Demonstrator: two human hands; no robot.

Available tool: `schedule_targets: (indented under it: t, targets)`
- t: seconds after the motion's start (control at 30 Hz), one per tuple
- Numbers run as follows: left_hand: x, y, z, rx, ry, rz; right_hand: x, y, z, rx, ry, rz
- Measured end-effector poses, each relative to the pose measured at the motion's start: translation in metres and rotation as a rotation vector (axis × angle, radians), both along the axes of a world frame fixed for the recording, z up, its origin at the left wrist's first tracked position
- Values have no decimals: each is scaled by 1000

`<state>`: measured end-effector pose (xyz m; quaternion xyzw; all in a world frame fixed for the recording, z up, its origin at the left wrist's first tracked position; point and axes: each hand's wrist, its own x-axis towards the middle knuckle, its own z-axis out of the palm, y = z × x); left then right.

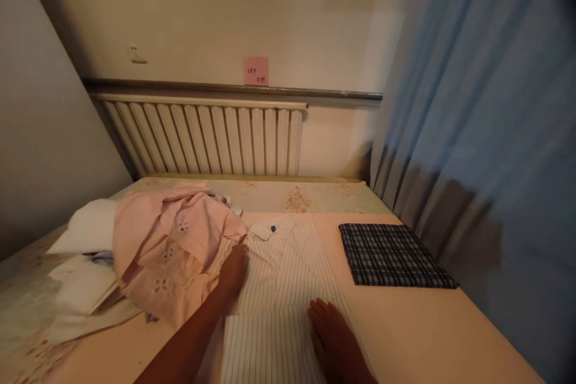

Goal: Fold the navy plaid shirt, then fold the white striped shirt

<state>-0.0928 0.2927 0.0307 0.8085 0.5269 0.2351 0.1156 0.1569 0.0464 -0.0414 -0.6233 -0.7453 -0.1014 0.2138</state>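
A white shirt (288, 279) with thin dark stripes lies in front of me, its collar at the far end and its lower part folded up. A small blue label shows inside the collar. At the shirt's left edge, my left hand (234, 269) has its fingers curled closed on the fabric; the fingertips are partly hidden. My right hand (333, 336) rests flat on the right side of the folded part, fingers stretched out. Close to my left hand is a heap with a pink cloth (180, 240) with cut-out flower patterns on top.
A folded dark plaid cloth (393, 255) lies at the right. White fabric (92, 228) sticks out of the heap's left side. Behind the bed stands a radiator (211, 138), with a pink note (255, 71) above it. A blue curtain (472, 132) hangs along the right.
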Motion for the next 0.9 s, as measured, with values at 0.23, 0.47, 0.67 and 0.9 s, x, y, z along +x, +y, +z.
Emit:
schedule_targets:
  t: [0.23, 0.47, 0.67, 0.9]
  targets:
    - [10, 54, 3, -28, 46, -102, 9, 11, -2, 160, -146, 73]
    - [26, 109, 36, -66, 89, -237, 11, 16, 4, 176, -214, 89]
    - [30, 141, 40, -107, 263, -259, 17, 20, -3, 198, -222, 117]
    - [26, 141, 23, -20, 499, -218, 19, 22, -3, 193, -256, 116]
